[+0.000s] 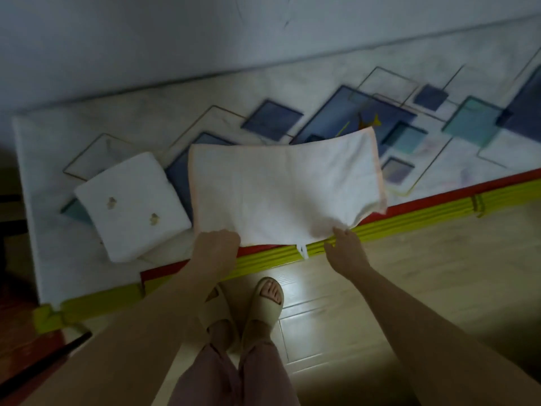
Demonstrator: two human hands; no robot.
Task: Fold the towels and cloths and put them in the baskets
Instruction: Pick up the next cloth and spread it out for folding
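Nearest the person, the left hand and right hand each pinch a near corner of the white pink-edged towel. It lies directly ahead on the patterned worktop, long axis apparently left-to-right, both hands equally near. A folded white towel sits just left.

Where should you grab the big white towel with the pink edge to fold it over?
Probably by its two near corners, coming from the near edge of the patterned mat. The white towel with the pink edge lies spread flat, so only its edge can be pinched. The left hand and right hand already hold that near edge, one towards each corner.
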